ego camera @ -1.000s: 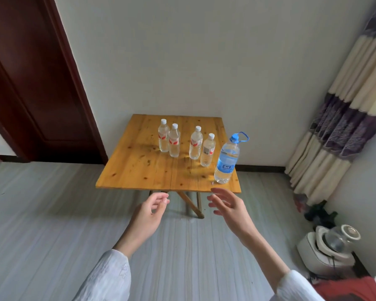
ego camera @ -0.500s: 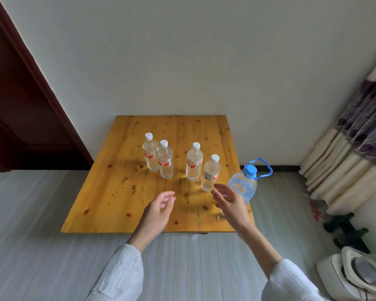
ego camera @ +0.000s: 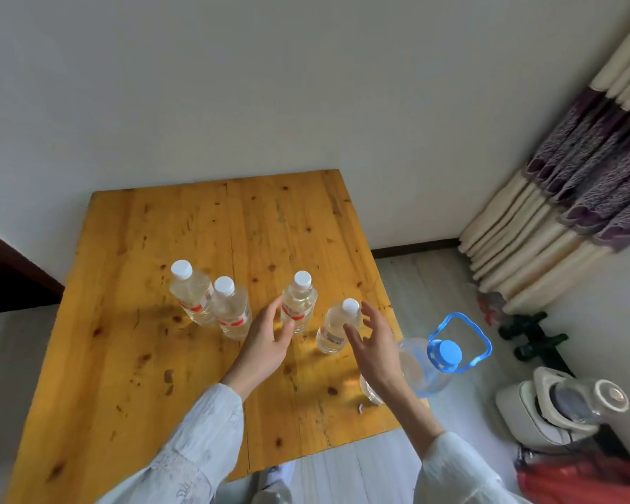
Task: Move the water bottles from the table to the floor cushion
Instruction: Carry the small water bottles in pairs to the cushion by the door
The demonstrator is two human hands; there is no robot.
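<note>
Four small clear plastic water bottles with white caps (ego camera: 233,307) stand upright mid-table on the yellow pine table (ego camera: 131,358); a large clear jug with blue cap and loop handle (ego camera: 437,361) sits at the near right edge. Left hand (ego camera: 266,343) is spread open, empty, just beside the third bottle (ego camera: 298,303). Right hand (ego camera: 375,343) is open too, fingers loose beside the fourth bottle (ego camera: 337,327), gripping nothing. Bottles look full, light, smooth, slightly squashy: grab mid-body. Jug likely heavy: take the handle. No floor cushion in view.
</note>
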